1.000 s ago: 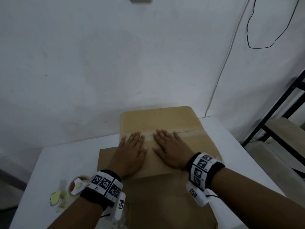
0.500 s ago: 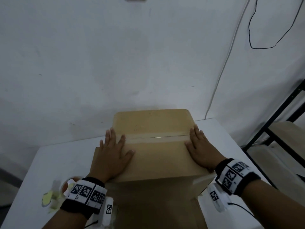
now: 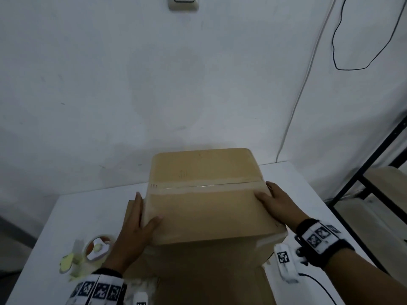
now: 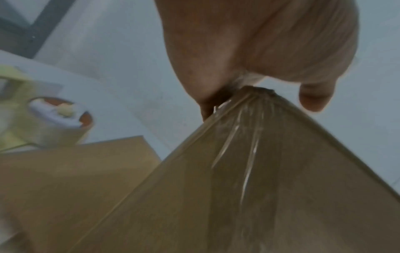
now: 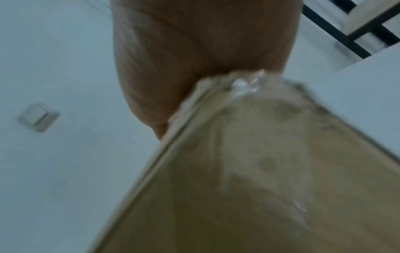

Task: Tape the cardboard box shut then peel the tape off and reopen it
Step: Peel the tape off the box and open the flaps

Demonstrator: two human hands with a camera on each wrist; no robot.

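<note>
Both hands had slid outward from the seam's middle: left hand and right hand lay flat, pressing clear tape over the brown cardboard box edges between them (ends apparently stuck; wrist views blurred). Sealing nearly done.

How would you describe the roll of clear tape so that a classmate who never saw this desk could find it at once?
Start at the white table and the brown cardboard box on it. Look to the box's near left, just beside the left hand. The roll of clear tape lies flat there: a ring with an orange-brown inner core, unlike the pale yellow-green scraps beside it.
</note>
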